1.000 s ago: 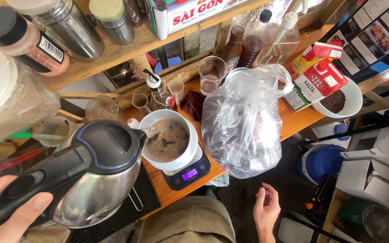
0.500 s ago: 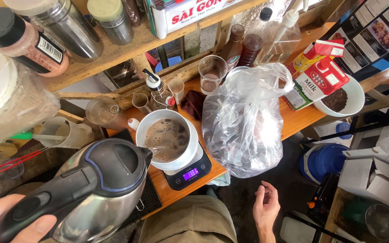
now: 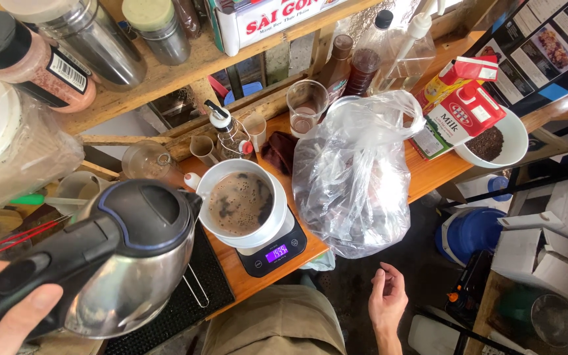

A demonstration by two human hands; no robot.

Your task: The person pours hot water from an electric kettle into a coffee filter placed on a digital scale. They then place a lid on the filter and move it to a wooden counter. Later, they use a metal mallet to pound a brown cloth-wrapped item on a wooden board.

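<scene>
**Kettle held beside a full coffee dripper**

While the left hand (image 3: 4,322) wraps the black handle of a steel kettle (image 3: 133,263), fingers closed round it, the kettle's spout sits just beside the rim of a white dripper (image 3: 241,204) filled with dark, foamy coffee. That dripper stands on a small black scale (image 3: 274,250) with a lit purple display, to the right of the gripped kettle on the orange wooden counter (image 3: 428,177). A black ridged mat (image 3: 198,296) lies below the kettle. Farther right of the scale slumps a clear plastic bag (image 3: 356,177), with a milk carton (image 3: 461,115) and a white bowl (image 3: 514,135) of grounds beyond. The right hand (image 3: 388,304) hangs loose and empty below the counter's edge, fingers slightly curled, holding nothing.
</scene>
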